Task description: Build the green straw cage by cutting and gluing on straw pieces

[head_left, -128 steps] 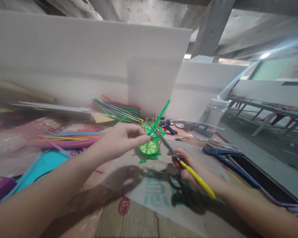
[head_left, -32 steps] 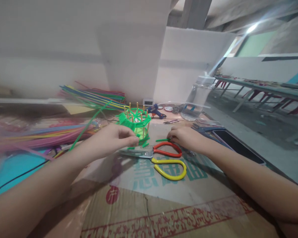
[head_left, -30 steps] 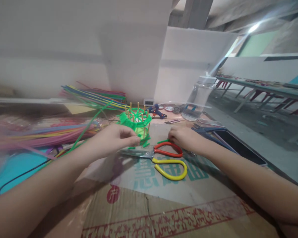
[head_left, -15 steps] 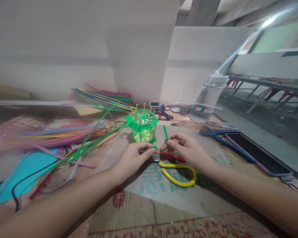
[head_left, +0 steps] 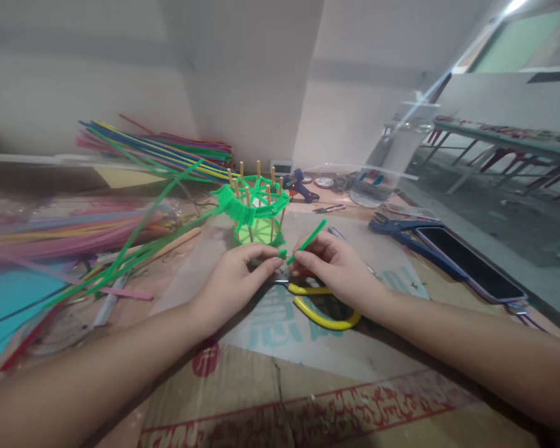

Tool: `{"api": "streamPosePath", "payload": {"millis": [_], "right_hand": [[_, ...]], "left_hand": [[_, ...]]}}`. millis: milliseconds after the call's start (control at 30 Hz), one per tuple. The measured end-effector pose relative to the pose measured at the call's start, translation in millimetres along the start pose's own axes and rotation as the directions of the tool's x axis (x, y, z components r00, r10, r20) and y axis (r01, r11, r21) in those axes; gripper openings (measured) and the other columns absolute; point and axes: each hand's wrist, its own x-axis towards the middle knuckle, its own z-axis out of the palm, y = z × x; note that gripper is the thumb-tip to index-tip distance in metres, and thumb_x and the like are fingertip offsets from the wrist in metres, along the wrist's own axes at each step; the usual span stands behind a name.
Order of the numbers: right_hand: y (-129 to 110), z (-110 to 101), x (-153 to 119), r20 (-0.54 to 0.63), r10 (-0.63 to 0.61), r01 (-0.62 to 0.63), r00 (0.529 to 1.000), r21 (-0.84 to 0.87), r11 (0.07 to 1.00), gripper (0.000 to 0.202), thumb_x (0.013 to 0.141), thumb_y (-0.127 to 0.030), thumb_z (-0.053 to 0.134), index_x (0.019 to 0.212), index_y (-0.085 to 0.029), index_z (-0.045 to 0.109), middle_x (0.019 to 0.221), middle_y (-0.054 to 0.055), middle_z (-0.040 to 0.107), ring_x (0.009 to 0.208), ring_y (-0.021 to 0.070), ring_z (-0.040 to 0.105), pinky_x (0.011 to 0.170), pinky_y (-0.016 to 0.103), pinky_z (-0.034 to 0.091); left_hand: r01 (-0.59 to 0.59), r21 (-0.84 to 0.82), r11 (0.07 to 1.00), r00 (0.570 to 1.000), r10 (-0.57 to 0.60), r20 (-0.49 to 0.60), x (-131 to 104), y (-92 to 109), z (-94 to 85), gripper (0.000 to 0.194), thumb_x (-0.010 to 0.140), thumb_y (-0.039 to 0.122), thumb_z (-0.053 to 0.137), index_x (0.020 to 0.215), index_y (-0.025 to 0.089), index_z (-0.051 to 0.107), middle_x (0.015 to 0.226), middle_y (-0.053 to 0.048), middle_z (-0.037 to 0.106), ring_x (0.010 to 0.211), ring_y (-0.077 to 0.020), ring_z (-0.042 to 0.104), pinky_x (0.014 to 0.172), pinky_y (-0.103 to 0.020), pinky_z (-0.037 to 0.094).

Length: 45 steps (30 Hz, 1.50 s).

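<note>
My left hand (head_left: 238, 277) pinches a short green pipe cleaner piece (head_left: 282, 253) between thumb and forefinger. Close beside it, my right hand (head_left: 333, 264) has its fingers closed on a green pipe cleaner (head_left: 313, 236), whose free end slants up to the right. Whether the two pieces touch is hard to make out. Under the hands lie scissors with yellow handles (head_left: 326, 320), their blades partly hidden. Just behind the left hand stands a small round frame (head_left: 256, 211) of upright wooden sticks, with green pipe cleaner wrapped around it and a green base.
Bundles of coloured pipe cleaners (head_left: 168, 149) lie at the back left, with loose green ones (head_left: 144, 218) nearer. A glue gun (head_left: 301, 186) and a clear plastic bottle (head_left: 382, 162) are at the back. To the right, blue-handled pliers (head_left: 415, 239) lie beside a phone (head_left: 471, 264).
The pipe cleaner in my right hand has tipped from nearly upright to a rightward slant. The right fingertips have come nearer the left ones. The whole view has shifted, moving things up and left.
</note>
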Motion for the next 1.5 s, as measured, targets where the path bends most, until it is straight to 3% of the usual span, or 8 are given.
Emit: {"api": "streamPosePath", "payload": {"millis": [367, 533, 667, 767, 900, 1033, 1300, 1500], "right_hand": [[1.4, 0.7, 2.8, 0.070, 0.032, -0.032, 0.997, -0.011, 0.999, 0.020, 0.080, -0.034, 0.073, 0.089, -0.020, 0.062, 0.078, -0.001, 0.069, 0.068, 0.0125, 0.068, 0.069, 0.028, 0.059], [-2.6, -4.4, 1.7, 0.000, 0.096, -0.096, 0.995, 0.061, 0.994, 0.022, 0.078, -0.035, 0.075, 0.084, -0.021, 0.059, 0.073, -0.003, 0.067, 0.063, 0.0114, 0.066, 0.063, 0.025, 0.057], [-3.2, -8.1, 1.2, -0.015, 0.112, -0.110, 0.994, 0.083, 0.990, 0.024, 0.077, -0.036, 0.077, 0.085, -0.020, 0.061, 0.072, -0.002, 0.068, 0.065, 0.0121, 0.066, 0.066, 0.026, 0.057], [-3.3, -9.3, 1.1, -0.030, 0.132, -0.129, 0.991, 0.093, 0.987, 0.025, 0.076, -0.037, 0.079, 0.085, -0.020, 0.063, 0.073, -0.001, 0.068, 0.066, 0.0128, 0.066, 0.067, 0.027, 0.057], [-4.9, -7.1, -0.6, -0.024, 0.179, -0.175, 0.983, 0.130, 0.976, 0.029, 0.073, -0.039, 0.081, 0.085, -0.019, 0.064, 0.074, -0.001, 0.069, 0.066, 0.0130, 0.067, 0.068, 0.028, 0.058], [-5.5, -2.8, -3.7, 0.011, 0.176, -0.176, 0.984, 0.123, 0.977, 0.029, 0.074, -0.040, 0.081, 0.083, -0.019, 0.064, 0.072, -0.002, 0.068, 0.064, 0.0117, 0.067, 0.067, 0.026, 0.058], [-4.5, -1.9, -3.9, 0.088, 0.180, -0.187, 0.980, 0.074, 0.980, 0.030, 0.075, -0.042, 0.080, 0.083, -0.019, 0.064, 0.072, -0.001, 0.069, 0.067, 0.0124, 0.068, 0.071, 0.028, 0.059], [-3.5, -1.2, -2.8, 0.041, 0.146, -0.147, 0.988, 0.024, 0.989, 0.027, 0.073, -0.037, 0.080, 0.082, -0.018, 0.064, 0.071, -0.002, 0.069, 0.063, 0.0120, 0.065, 0.066, 0.027, 0.057]], "left_hand": [[-0.113, 0.008, 0.994, 0.992, 0.112, 0.059, -1.9, 1.5, 0.6, 0.015, 0.093, 0.026, 0.062, 0.087, 0.019, 0.073, 0.087, -0.001, 0.075, 0.082, -0.0161, 0.067, 0.077, -0.027, 0.049], [-0.141, 0.290, 0.947, 0.990, 0.136, 0.039, -0.8, -6.4, -2.8, 0.023, 0.096, 0.027, 0.054, 0.086, 0.017, 0.072, 0.085, -0.004, 0.073, 0.083, -0.0202, 0.064, 0.076, -0.033, 0.046], [-0.144, 0.449, 0.882, 0.989, 0.139, 0.044, 0.1, -13.5, -3.6, 0.021, 0.095, 0.022, 0.055, 0.103, 0.017, 0.074, 0.092, -0.007, 0.075, 0.087, -0.0236, 0.064, 0.079, -0.037, 0.045], [-0.217, 0.429, 0.877, 0.975, 0.218, 0.049, -1.6, -12.0, -2.5, 0.022, 0.096, 0.025, 0.056, 0.111, 0.018, 0.071, 0.094, -0.006, 0.074, 0.087, -0.0226, 0.064, 0.079, -0.037, 0.045], [-0.387, 0.388, 0.836, 0.917, 0.391, 0.073, -5.3, -7.9, -2.4, 0.019, 0.098, 0.033, 0.058, 0.106, 0.020, 0.069, 0.093, -0.004, 0.070, 0.089, -0.0197, 0.061, 0.080, -0.035, 0.043], [-0.461, 0.379, 0.802, 0.878, 0.473, 0.067, -6.7, -8.6, -3.2, 0.018, 0.099, 0.034, 0.057, 0.102, 0.020, 0.069, 0.091, -0.004, 0.067, 0.090, -0.0182, 0.059, 0.080, -0.033, 0.042], [-0.475, 0.389, 0.789, 0.873, 0.480, 0.091, -5.9, -11.3, -3.3, 0.021, 0.100, 0.034, 0.055, 0.095, 0.020, 0.069, 0.089, -0.004, 0.066, 0.086, -0.0183, 0.057, 0.077, -0.034, 0.041], [-0.469, 0.409, 0.783, 0.880, 0.454, 0.141, -5.8, -10.4, -3.1, 0.024, 0.102, 0.032, 0.051, 0.095, 0.019, 0.070, 0.090, -0.005, 0.066, 0.088, -0.0197, 0.057, 0.078, -0.034, 0.041]]}}
